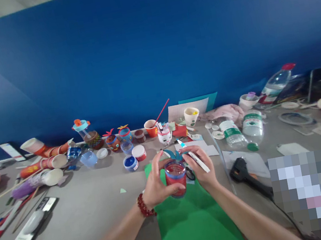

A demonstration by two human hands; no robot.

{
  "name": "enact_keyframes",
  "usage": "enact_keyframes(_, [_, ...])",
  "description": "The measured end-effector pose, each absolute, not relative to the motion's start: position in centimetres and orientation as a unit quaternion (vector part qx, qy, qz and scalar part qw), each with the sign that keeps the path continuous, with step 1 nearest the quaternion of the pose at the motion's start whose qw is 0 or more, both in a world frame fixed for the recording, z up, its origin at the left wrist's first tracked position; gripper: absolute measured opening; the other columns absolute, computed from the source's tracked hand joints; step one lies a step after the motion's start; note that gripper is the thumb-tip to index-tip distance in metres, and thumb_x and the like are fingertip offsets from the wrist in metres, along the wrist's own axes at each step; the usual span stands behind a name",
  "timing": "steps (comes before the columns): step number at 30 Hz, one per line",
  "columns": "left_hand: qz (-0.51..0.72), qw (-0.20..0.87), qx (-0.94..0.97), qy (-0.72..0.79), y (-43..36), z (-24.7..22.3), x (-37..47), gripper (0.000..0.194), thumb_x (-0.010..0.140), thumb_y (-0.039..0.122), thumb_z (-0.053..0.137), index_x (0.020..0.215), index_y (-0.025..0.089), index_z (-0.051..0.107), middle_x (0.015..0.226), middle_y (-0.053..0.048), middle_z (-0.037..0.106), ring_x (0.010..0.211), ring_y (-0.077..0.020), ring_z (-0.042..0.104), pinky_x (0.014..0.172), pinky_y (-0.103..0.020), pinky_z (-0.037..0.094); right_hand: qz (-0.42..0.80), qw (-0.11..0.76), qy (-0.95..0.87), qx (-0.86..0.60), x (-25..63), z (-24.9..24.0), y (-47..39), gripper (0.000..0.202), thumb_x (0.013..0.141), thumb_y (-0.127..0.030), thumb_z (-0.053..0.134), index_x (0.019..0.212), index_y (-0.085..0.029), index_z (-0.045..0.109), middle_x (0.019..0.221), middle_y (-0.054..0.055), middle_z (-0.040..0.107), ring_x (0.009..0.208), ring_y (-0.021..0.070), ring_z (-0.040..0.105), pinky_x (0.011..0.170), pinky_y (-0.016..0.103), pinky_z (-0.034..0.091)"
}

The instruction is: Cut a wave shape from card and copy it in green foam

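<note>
Over the green sheet (198, 229), the red jar (175, 176) is held in the left hand (154, 187) and a white marker (199, 162) in the right hand (205, 179), while the jar, probably light, smooth and thin-walled, is best gripped around its sides, clear of the blue leaves (171, 154).

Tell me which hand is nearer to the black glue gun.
Right. The right hand is left of the black glue gun; the left hand, on the red jar, is farther left.
</note>
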State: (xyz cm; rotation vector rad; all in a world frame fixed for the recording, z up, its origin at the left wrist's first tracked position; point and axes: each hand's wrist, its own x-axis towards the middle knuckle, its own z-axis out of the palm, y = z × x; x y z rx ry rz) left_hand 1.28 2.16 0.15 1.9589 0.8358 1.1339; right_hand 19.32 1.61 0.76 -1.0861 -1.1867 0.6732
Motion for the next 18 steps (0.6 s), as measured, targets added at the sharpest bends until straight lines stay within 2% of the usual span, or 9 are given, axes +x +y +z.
enact_keyframes(5, [0.453,0.304,0.765,0.342,2.13,-0.23,1.27,0.104,0.058,0.051,0.08,0.138,0.021,0.021,0.128,-0.019,0.049,0.116,-0.0348,0.054,0.101,-0.055,0.04,0.302,0.649,-0.51,-0.477,19.24,0.55,1.7,0.014,0.08,-0.03,0.064,0.09,-0.022,0.06,0.087,0.002,0.065,0.069,0.015,0.06,0.065,0.028,0.05])
enact_keyframes(11, [0.442,0.298,0.778,0.333,2.17,-0.09,1.15,0.112,0.059,0.05,0.08,0.142,0.021,0.011,0.129,-0.018,0.051,0.118,-0.0323,0.054,0.102,-0.052,0.039,0.288,0.656,-0.505,-0.481,19.35,-0.14,1.98,0.014,0.081,-0.03,0.064,0.091,-0.021,0.06,0.087,0.003,0.064,0.07,0.0153,0.061,0.065,0.028,0.051])
enact_keyframes(18, [0.405,0.195,0.815,0.366,3.07,-0.61,0.59,0.097,0.072,0.046,0.07,0.144,0.019,0.011,0.131,-0.016,0.054,0.126,-0.0305,0.047,0.106,-0.05,0.036,0.257,0.676,-0.473,-0.503,19.81,0.07,2.32,0.017,0.081,-0.032,0.063,0.091,-0.019,0.059,0.082,0.003,0.063,0.064,0.0149,0.061,0.059,0.027,0.051])
